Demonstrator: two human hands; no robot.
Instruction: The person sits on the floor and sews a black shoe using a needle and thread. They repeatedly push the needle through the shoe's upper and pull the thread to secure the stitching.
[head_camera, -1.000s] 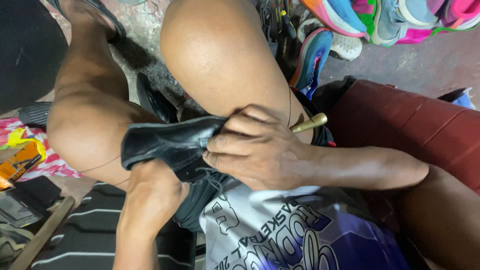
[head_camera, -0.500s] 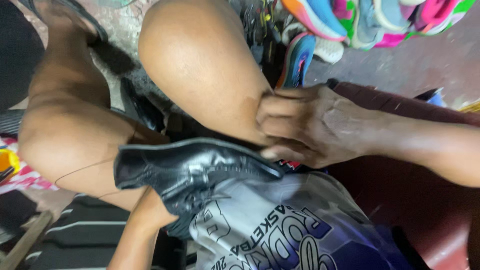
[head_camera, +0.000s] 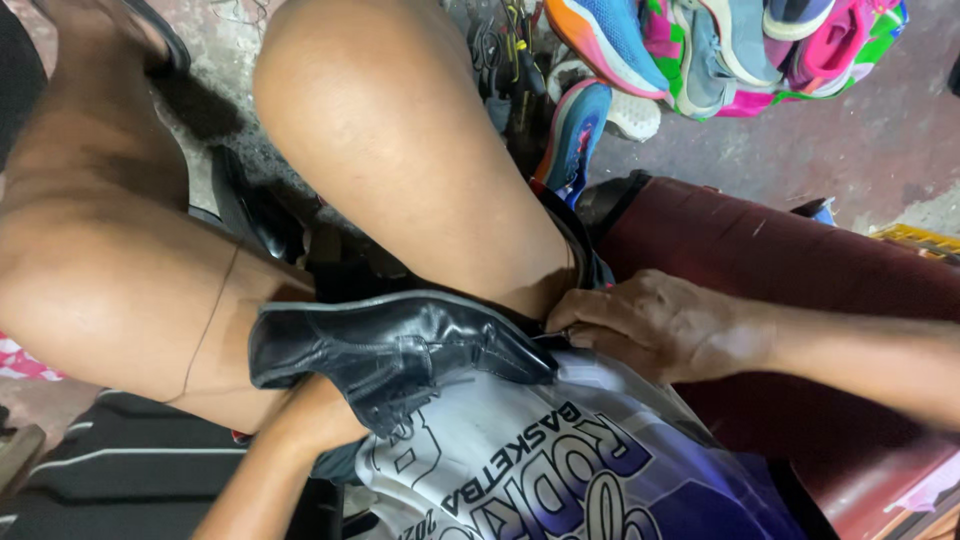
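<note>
Rough grey concrete floor (head_camera: 880, 130) runs across the top of the view, with a heap of bright sports shoes (head_camera: 720, 50) at its upper right edge and a dark red cushioned seat (head_camera: 780, 270) along the right side; the person sits with bare knees raised. Across the lap, at the inner edge of the seat, lies a black leather shoe (head_camera: 390, 350), now turned side-on with its heel toward the right, where a second ago it was bunched under both hands. The left hand (head_camera: 310, 420) is tucked beneath the shoe, so its grip cannot be told, though it seems to prop the shoe from under. The right hand (head_camera: 660, 325) has come off the upper and now rests at the heel end, fingers curled narrow and touching the rear edge; the brass-coloured tool seen earlier is out of sight. A thin thread (head_camera: 205, 330) trails over the left thigh
</note>
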